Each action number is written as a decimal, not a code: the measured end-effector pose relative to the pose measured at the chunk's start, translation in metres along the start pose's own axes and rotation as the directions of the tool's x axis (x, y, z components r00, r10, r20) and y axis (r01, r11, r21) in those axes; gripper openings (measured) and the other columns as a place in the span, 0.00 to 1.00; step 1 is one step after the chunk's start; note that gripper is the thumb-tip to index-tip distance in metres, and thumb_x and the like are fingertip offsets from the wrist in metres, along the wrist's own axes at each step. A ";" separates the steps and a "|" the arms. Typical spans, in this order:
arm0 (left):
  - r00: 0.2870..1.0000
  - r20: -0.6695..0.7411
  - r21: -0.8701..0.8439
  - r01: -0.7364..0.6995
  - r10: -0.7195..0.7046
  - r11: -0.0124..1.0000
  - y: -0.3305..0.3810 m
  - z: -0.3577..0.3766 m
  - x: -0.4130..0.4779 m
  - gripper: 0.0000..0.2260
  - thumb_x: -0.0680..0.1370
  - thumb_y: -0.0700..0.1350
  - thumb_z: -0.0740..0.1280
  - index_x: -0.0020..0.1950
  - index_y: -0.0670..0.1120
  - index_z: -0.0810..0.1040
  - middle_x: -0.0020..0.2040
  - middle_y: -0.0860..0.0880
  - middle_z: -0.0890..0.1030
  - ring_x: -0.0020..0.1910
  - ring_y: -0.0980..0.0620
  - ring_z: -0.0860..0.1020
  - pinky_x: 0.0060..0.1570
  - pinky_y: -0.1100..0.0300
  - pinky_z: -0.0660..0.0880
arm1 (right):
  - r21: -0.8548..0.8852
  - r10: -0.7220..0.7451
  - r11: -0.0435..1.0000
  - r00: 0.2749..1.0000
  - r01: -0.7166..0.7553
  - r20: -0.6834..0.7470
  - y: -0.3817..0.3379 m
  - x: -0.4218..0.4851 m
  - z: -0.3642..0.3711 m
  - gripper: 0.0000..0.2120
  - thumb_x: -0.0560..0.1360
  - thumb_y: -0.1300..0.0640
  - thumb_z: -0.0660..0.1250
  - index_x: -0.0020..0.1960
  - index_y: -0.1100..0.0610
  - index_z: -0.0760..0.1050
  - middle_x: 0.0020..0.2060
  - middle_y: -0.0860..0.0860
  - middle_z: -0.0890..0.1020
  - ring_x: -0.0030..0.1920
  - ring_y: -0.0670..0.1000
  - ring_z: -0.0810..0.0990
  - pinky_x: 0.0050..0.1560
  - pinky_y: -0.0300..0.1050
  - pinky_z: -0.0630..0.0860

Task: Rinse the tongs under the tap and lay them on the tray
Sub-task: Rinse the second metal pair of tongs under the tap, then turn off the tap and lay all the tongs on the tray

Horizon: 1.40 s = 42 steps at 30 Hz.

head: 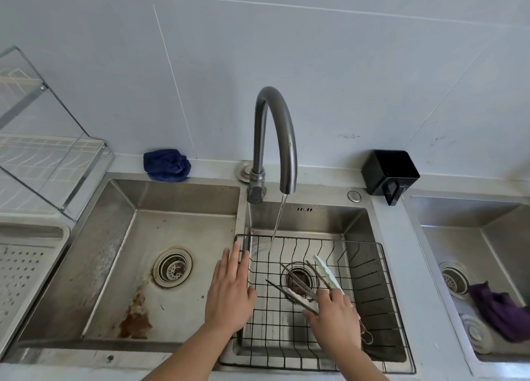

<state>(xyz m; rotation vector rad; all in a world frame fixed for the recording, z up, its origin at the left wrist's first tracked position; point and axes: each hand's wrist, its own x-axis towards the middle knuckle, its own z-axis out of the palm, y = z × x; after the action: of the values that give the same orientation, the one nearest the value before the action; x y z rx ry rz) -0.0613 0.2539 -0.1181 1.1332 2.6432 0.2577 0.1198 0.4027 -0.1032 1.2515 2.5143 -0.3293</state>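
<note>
**Tongs gripped, tips beside the stream: slip and snag risks**

Left to right.

The perforated tray point(23, 266) sits at the far left edge of the surface, well apart from the tongs, with the whole left basin point(177, 225) between them. Your carry has to cross that basin and your own left arm. Wet steel held in one hand could slip there and land in the basin, not on the tray.

Your left hand point(229, 294) is flat with fingers straight, holding nothing, over the divider at the left rim of the wire basket point(370, 274). It sits in the carry path, so clear it or pass the tongs to it.

The tap point(275, 139) is on. The water stream point(276, 228) lands in the basket just left of the tong tips, and the tips look beside it, not under it. Unless you shift left, nothing gets rinsed.

The tongs point(288, 293) lie low over the basket in the right basin, with your right hand point(335, 320) curled round their handle end. The tips are close to the grid and could catch a wire on the lift.

A white utensil point(327, 271) lies against or just beside them — I can't tell if your fingers hold it too. It may get dragged along.

Writing: none readable. The small marks point(304, 209) on the basin's back wall are too small to tell — possibly slots.
</note>
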 end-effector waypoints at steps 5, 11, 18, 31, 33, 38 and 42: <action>1.000 -0.007 -0.011 0.000 0.000 1.000 0.000 0.001 0.000 0.34 0.80 0.52 0.58 0.83 0.48 0.47 0.83 0.46 0.37 0.82 0.44 0.40 0.81 0.48 0.46 | 0.122 -0.059 0.990 0.997 0.064 -0.047 0.000 0.006 -0.010 0.26 0.78 0.36 0.65 0.72 0.47 0.71 0.64 0.46 0.76 0.66 0.51 0.71 0.64 0.46 0.71; 1.000 -0.023 -0.029 0.003 -0.003 1.000 -0.001 0.003 -0.002 0.34 0.80 0.51 0.60 0.83 0.49 0.50 0.83 0.47 0.38 0.82 0.44 0.41 0.81 0.47 0.48 | 0.452 -0.128 0.865 0.967 0.218 -0.221 -0.042 0.053 -0.088 0.16 0.80 0.46 0.68 0.65 0.51 0.78 0.49 0.43 0.81 0.54 0.48 0.78 0.48 0.45 0.73; 1.000 -0.014 -0.033 0.018 -0.018 0.999 -0.003 0.004 -0.001 0.34 0.78 0.49 0.62 0.83 0.51 0.51 0.84 0.49 0.39 0.82 0.42 0.46 0.80 0.45 0.51 | 0.520 -0.215 0.809 0.962 0.273 -0.170 -0.116 0.114 -0.150 0.18 0.81 0.40 0.64 0.45 0.54 0.78 0.34 0.49 0.83 0.34 0.51 0.82 0.35 0.48 0.79; 1.000 -0.009 -0.015 0.016 -0.016 1.000 -0.003 0.003 -0.001 0.34 0.76 0.49 0.63 0.81 0.50 0.55 0.84 0.47 0.41 0.82 0.40 0.51 0.79 0.42 0.57 | 0.530 -0.307 0.785 0.945 0.320 -0.116 -0.144 0.158 -0.142 0.21 0.81 0.45 0.65 0.31 0.50 0.70 0.34 0.53 0.81 0.40 0.59 0.83 0.46 0.55 0.82; 1.000 -0.008 -0.012 0.014 -0.014 1.000 -0.003 0.004 -0.001 0.35 0.76 0.50 0.63 0.81 0.50 0.54 0.84 0.47 0.41 0.82 0.40 0.51 0.79 0.43 0.57 | 0.550 -0.298 0.777 0.949 0.305 -0.106 -0.145 0.162 -0.143 0.20 0.80 0.44 0.66 0.31 0.48 0.70 0.36 0.53 0.81 0.39 0.58 0.82 0.46 0.55 0.82; 1.000 -0.015 -0.012 0.014 -0.015 1.000 -0.004 0.005 -0.002 0.35 0.76 0.49 0.64 0.82 0.50 0.55 0.84 0.47 0.41 0.82 0.42 0.51 0.79 0.43 0.57 | 0.581 -0.198 0.788 0.977 0.205 -0.077 -0.147 0.169 -0.148 0.19 0.76 0.36 0.66 0.34 0.46 0.71 0.36 0.48 0.83 0.39 0.54 0.85 0.37 0.43 0.72; 1.000 -0.009 -0.018 0.014 -0.014 1.000 -0.003 0.004 -0.001 0.34 0.77 0.49 0.63 0.82 0.50 0.55 0.84 0.47 0.40 0.82 0.42 0.50 0.79 0.43 0.57 | 0.577 -0.192 0.794 0.979 0.192 -0.062 -0.148 0.168 -0.147 0.18 0.77 0.35 0.65 0.37 0.47 0.71 0.40 0.49 0.86 0.44 0.53 0.86 0.37 0.44 0.67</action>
<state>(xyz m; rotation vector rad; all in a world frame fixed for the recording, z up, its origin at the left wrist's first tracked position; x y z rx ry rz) -0.0611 0.2511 -0.1224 1.1102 2.6501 0.2844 -0.1203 0.4879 -0.0205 1.1674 2.6368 -1.2294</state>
